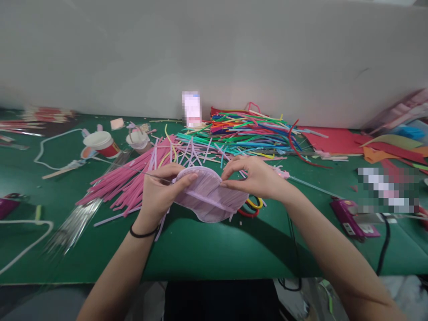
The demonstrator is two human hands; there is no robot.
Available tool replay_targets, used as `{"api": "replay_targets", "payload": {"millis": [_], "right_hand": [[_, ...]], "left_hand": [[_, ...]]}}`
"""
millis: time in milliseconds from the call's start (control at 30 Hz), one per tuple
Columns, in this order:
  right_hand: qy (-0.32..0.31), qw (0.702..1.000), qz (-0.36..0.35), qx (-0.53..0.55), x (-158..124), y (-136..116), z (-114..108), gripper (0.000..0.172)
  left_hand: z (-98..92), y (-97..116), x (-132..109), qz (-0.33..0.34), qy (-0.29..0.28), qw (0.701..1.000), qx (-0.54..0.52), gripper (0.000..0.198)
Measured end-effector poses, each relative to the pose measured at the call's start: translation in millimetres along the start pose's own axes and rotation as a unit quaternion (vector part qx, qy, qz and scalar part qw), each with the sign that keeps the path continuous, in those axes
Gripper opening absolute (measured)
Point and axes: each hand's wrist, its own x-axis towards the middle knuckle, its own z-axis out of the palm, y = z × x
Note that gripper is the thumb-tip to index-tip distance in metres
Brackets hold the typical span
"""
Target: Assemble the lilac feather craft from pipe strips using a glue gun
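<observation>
A lavender wing-shaped piece point(209, 196), apparently made of pipe cleaners, is held above the table, with a raised strip running across its middle. My left hand point(163, 185) grips its left end, thumb on the near face and fingers behind. At the upper edge, the thumb and forefinger of my right hand point(252, 176) are pinched together against the rim. Whether a loose strand lies between those fingertips is too small to see. Red and yellow loops point(252, 206), perhaps scissor handles, show partly under the piece's right end.
Pink pipe cleaners point(133, 178) lie to the left, above silvery wires point(75, 225). A multicoloured heap point(247, 129) stretches along the back near a propped phone point(191, 109). A paper cup point(103, 145) stands at left. Rightward are a purple box point(354, 218) and red sheets point(331, 142).
</observation>
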Motion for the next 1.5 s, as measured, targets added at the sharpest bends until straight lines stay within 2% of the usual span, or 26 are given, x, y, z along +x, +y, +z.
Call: {"api": "replay_targets", "payload": {"millis": [100, 233, 300, 333, 400, 433, 467, 533, 567, 667, 733, 833, 1100, 1333, 1433, 1500], "right_hand": [[-0.004, 0.999, -0.016, -0.029, -0.3, -6.0, -1.8, 0.006], [0.025, 0.991, -0.061, -0.12, -0.6, -10.4, 0.5, 0.007], [0.037, 0.986, -0.07, -0.146, -1.6, -9.2, 2.4, 0.007], [0.043, 0.985, -0.071, -0.149, -2.9, -8.0, 3.1, 0.008], [0.051, 0.987, -0.067, -0.14, -7.1, -5.2, 3.2, 0.008], [0.054, 0.988, -0.062, -0.13, -10.1, -3.8, 2.7, 0.008], [0.059, 0.99, -0.054, -0.12, -13.6, -2.5, 2.1, 0.008], [0.071, 0.992, -0.026, -0.097, -21.5, -0.1, 1.1, 0.007], [0.079, 0.993, -0.01, -0.087, -25.6, 1.1, 1.1, 0.006], [0.107, 0.993, 0.032, -0.043, -35.9, 5.2, 3.9, 0.005], [0.123, 0.991, 0.051, 0.006, -40.2, 7.9, 7.3, 0.007], [0.139, 0.985, 0.067, 0.077, -42.3, 10.9, 12.0, 0.011], [0.15, 0.974, 0.087, 0.147, -36.7, 19.0, 24.9, 0.014], [0.197, 0.962, 0.157, 0.109, -27.0, 21.8, 45.1, 0.014], [0.186, 0.963, 0.159, 0.116, -24.6, 21.5, 46.1, 0.016], [0.154, 0.968, 0.149, 0.132, -25.0, 22.2, 43.0, 0.018]], "left_hand": [[1.7, 1.8, -2.5, 0.023, 0.014, 1.0, -0.007, 0.013], [0.3, 3.0, -3.6, 0.033, 0.033, 0.999, -0.003, 0.015], [-6.0, -0.8, -2.3, 0.011, 0.0, 1.0, -0.017, 0.021], [-10.2, -4.6, -1.3, -0.006, -0.026, 0.999, -0.035, 0.03], [-18.4, -16.0, 0.8, -0.042, -0.082, 0.991, -0.096, 0.065], [-21.0, -23.0, 1.5, -0.061, -0.105, 0.985, -0.127, 0.076], [-21.9, -30.4, 1.7, -0.083, -0.124, 0.978, -0.145, 0.076], [-16.7, -43.9, -0.3, -0.148, -0.146, 0.97, -0.13, 0.053], [-10.7, -49.2, -2.7, -0.166, -0.144, 0.966, -0.134, 0.044], [15.2, -58.4, -15.7, -0.199, -0.115, 0.96, -0.162, 0.05], [31.3, -60.5, -25.8, -0.226, -0.077, 0.956, -0.17, 0.048], [41.6, -61.6, -34.4, -0.22, -0.028, 0.958, -0.182, 0.052], [24.9, -58.9, -25.6, -0.188, -0.034, 0.973, -0.132, 0.06], [21.1, -60.3, -18.8, -0.171, -0.014, 0.972, -0.159, 0.075], [18.5, -59.8, -17.5, -0.18, -0.023, 0.968, -0.173, 0.07], [16.8, -59.0, -17.4, -0.192, -0.034, 0.962, -0.19, 0.066]]}}
